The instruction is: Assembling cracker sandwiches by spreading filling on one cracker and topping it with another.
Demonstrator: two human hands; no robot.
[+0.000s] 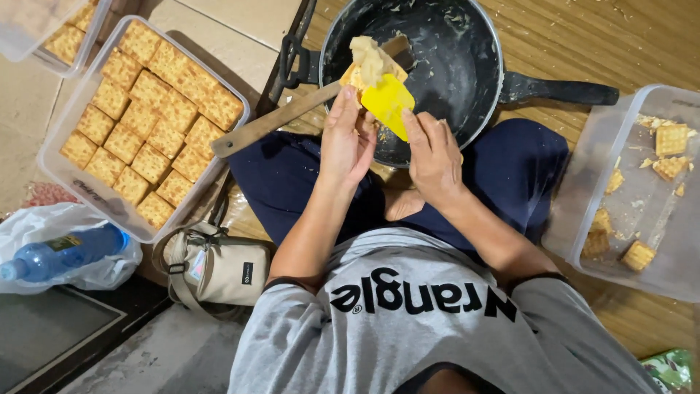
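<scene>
Left hand (348,138) pinches cracker (355,75) topped with pale paste (367,60); right hand (433,155) grips yellow spatula (387,103) against it; black pan (437,66) just beyond both.

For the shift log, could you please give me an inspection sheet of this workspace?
Surface: wooden floor, person seated on it.
Job's things: cracker topped with pale paste; yellow spatula; black pan scraped nearly bare.
Clutter: filled cracker tray; near-empty tray; water bottle; small pouch.
Hands: left hand holds cracker; right hand holds spatula.
Cables: nothing seen.
Surroundings: wooden paddle resting in the pan.
</scene>
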